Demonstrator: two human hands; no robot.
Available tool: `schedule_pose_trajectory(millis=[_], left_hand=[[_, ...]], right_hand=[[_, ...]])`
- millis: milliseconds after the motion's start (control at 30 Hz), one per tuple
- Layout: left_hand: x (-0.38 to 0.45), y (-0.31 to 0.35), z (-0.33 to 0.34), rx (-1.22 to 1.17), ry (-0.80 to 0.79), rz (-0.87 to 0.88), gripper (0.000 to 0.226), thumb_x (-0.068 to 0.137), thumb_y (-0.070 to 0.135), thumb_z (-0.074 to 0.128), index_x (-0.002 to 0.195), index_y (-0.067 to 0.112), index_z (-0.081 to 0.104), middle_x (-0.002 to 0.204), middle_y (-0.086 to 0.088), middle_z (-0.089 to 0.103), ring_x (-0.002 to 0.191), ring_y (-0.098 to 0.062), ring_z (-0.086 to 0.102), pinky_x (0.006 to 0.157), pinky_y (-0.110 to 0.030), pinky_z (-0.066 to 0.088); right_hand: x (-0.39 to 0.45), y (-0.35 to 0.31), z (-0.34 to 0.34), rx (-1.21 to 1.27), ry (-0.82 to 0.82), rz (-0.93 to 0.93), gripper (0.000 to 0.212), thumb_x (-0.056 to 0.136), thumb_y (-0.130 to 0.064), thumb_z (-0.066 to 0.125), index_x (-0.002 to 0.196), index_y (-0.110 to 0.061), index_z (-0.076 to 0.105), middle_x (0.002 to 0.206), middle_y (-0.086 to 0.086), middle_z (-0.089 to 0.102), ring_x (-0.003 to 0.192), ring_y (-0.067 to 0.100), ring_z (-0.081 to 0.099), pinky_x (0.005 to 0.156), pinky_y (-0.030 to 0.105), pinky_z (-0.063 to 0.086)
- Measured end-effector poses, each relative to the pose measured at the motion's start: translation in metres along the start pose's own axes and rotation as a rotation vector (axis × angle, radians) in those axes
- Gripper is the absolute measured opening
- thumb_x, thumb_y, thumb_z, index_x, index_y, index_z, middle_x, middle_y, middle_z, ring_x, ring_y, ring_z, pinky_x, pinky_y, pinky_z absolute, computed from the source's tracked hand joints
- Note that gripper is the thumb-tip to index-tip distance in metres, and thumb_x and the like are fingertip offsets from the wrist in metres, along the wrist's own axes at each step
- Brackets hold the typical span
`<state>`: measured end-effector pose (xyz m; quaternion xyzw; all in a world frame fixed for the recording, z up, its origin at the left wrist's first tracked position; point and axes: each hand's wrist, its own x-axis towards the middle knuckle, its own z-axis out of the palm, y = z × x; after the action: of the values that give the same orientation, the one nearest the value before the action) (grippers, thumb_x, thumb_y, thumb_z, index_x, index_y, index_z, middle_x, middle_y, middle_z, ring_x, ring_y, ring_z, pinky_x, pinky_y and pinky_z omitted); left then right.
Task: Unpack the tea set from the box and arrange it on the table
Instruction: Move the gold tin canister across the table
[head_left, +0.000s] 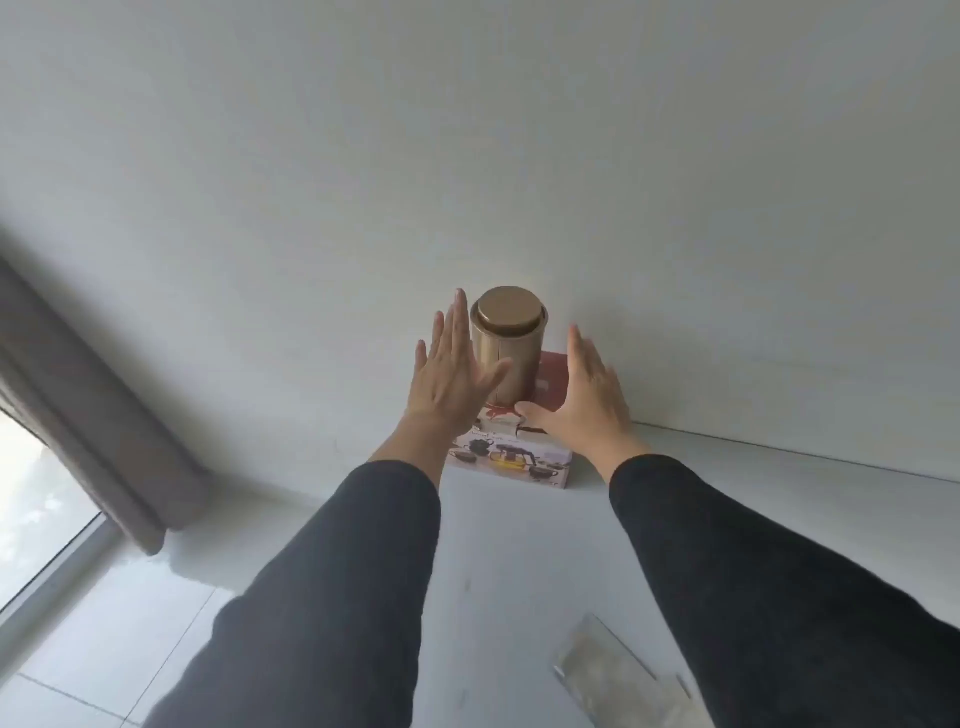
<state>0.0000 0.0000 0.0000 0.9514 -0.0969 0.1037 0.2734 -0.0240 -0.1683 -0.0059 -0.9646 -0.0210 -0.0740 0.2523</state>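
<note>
A tea set box (511, 462) with a picture of a teapot and cups on its side lies on the white table (519, 545), against the wall. A gold cylindrical canister (511, 345) with a round lid stands upright on the box. My left hand (452, 374) is flat with fingers spread, just left of the canister, its thumb in front of the canister's side. My right hand (582, 400) is spread open on the right, over the box's red top, thumb near the canister's base. Neither hand grips anything.
A clear plastic piece (608, 665) lies on the table near its front edge, between my sleeves. A brown curtain (98, 415) and a window (31, 499) are at the left. The white wall (519, 156) rises right behind the box.
</note>
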Motion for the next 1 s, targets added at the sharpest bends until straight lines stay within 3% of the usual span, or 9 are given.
schedule_pose_trajectory(millis=[100, 233, 400, 500, 633, 733, 800, 1000], left_hand=[[0.016, -0.011, 0.007, 0.005, -0.041, 0.051, 0.095, 0.089, 0.063, 0.04, 0.147, 0.022, -0.024, 0.16, 0.006, -0.007, 0.148, -0.018, -0.004, 0.118, -0.047, 0.002], [0.027, -0.022, 0.015, -0.052, -0.067, 0.102, 0.1, 0.086, 0.064, 0.045, 0.147, 0.024, -0.024, 0.16, 0.006, 0.001, 0.148, -0.016, 0.006, 0.118, -0.048, 0.003], [0.034, -0.025, 0.023, -0.127, -0.025, 0.107, 0.1, 0.08, 0.067, 0.04, 0.149, 0.024, -0.017, 0.159, 0.007, 0.014, 0.142, -0.013, 0.03, 0.118, -0.046, 0.006], [0.03, -0.02, 0.025, -0.147, -0.007, 0.111, 0.1, 0.078, 0.07, 0.039, 0.15, 0.023, -0.014, 0.158, 0.006, 0.017, 0.139, -0.014, 0.034, 0.117, -0.045, 0.005], [0.024, -0.003, 0.025, -0.14, -0.013, 0.157, 0.104, 0.074, 0.073, 0.039, 0.151, 0.023, -0.011, 0.154, 0.005, 0.027, 0.124, -0.018, 0.048, 0.107, -0.019, 0.004], [0.018, 0.025, 0.028, -0.139, -0.001, 0.205, 0.1, 0.083, 0.063, 0.052, 0.151, 0.022, -0.009, 0.153, 0.002, 0.031, 0.124, -0.021, 0.046, 0.113, -0.035, 0.018], [0.017, 0.049, 0.034, -0.156, -0.004, 0.253, 0.098, 0.085, 0.059, 0.051, 0.151, 0.022, -0.01, 0.156, 0.002, 0.025, 0.131, -0.021, 0.044, 0.118, -0.043, 0.012], [0.01, 0.142, 0.067, -0.238, -0.063, 0.382, 0.098, 0.084, 0.058, 0.051, 0.15, 0.022, -0.013, 0.157, 0.004, 0.021, 0.141, -0.017, 0.03, 0.119, -0.042, 0.005]], right_hand=[[0.022, -0.004, 0.012, 0.029, 0.02, 0.011, 0.116, 0.067, -0.053, 0.077, 0.15, -0.014, 0.006, 0.149, 0.007, 0.031, 0.133, 0.027, 0.034, 0.109, 0.039, 0.03], [0.041, -0.007, 0.027, 0.174, 0.052, 0.003, 0.117, 0.054, -0.053, 0.082, 0.145, -0.034, 0.011, 0.127, 0.0, 0.056, 0.116, 0.023, 0.054, 0.097, 0.043, 0.046], [0.048, -0.01, 0.035, 0.311, 0.076, 0.026, 0.11, 0.064, -0.042, 0.082, 0.146, -0.033, 0.01, 0.133, -0.006, 0.055, 0.117, 0.021, 0.056, 0.088, 0.026, 0.045], [0.045, -0.007, 0.037, 0.308, 0.106, 0.039, 0.107, 0.067, -0.044, 0.079, 0.147, -0.032, 0.009, 0.132, -0.004, 0.056, 0.115, 0.023, 0.057, 0.089, 0.031, 0.048], [0.031, 0.003, 0.026, 0.298, 0.138, 0.094, 0.105, 0.066, -0.044, 0.078, 0.146, -0.035, 0.01, 0.125, -0.002, 0.06, 0.11, 0.026, 0.059, 0.087, 0.032, 0.049], [0.015, 0.016, 0.004, 0.257, 0.193, 0.11, 0.103, 0.067, -0.043, 0.078, 0.147, -0.029, 0.014, 0.127, -0.001, 0.059, 0.111, 0.026, 0.059, 0.088, 0.03, 0.047], [0.003, 0.03, -0.015, 0.231, 0.222, 0.133, 0.104, 0.068, -0.043, 0.079, 0.147, -0.028, 0.014, 0.13, -0.001, 0.057, 0.115, 0.027, 0.057, 0.091, 0.033, 0.047], [-0.039, 0.093, -0.081, 0.185, 0.326, 0.24, 0.104, 0.067, -0.045, 0.077, 0.147, -0.03, 0.012, 0.134, -0.004, 0.054, 0.118, 0.027, 0.055, 0.094, 0.033, 0.045]])
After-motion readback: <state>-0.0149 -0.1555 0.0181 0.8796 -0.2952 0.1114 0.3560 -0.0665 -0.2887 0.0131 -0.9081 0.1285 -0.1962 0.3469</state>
